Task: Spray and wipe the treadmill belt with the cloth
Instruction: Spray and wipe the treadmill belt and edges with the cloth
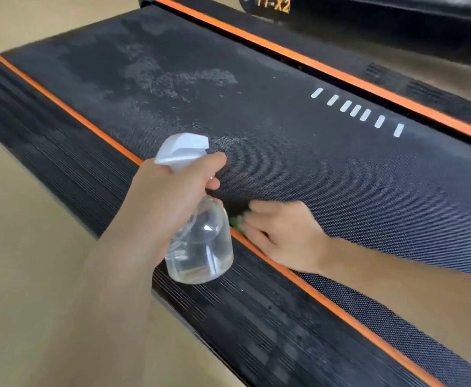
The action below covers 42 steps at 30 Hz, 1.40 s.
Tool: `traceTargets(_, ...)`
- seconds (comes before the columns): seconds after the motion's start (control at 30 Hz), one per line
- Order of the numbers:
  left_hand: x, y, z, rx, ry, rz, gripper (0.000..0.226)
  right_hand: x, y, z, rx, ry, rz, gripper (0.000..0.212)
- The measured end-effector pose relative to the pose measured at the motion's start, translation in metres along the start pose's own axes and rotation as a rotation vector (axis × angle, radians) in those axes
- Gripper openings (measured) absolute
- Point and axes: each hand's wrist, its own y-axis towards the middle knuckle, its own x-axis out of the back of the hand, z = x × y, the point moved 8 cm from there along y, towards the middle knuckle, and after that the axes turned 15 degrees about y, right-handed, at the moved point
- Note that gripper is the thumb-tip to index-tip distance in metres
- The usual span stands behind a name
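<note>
We are looking at the black belt (298, 152), speckled with pale wet patches and carrying white dashes (357, 110). Our left hand (170, 202) is gripping a clear spray bottle (201, 244), nearly empty, over the orange-edged rail (61, 152). Our right hand (284, 233) is pressing flat on a mostly hidden green cloth (238, 220) at the belt's near edge. The hood (396, 20) is reading "TT-X2".
</note>
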Motion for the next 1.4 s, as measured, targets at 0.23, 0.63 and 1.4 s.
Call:
traceTargets(0.23, -0.012, -0.006, -0.011, -0.049, 0.015, -0.011, 0.004, 0.040, -0.109, -0.006, 0.120, -0.018, 0.043, 0.030)
traceTargets(0.63, -0.028, -0.011, -0.002, 0.000, 0.111, 0.074, 0.024, -0.004, 0.084, -0.006, -0.230, -0.014, 0.066, 0.014)
traceTargets(1.4, -0.038, 0.018, 0.027, 0.126, 0.039, 0.116, 0.035, 0.019, 0.089, -0.108, -0.350, -0.176, -0.267, 0.031)
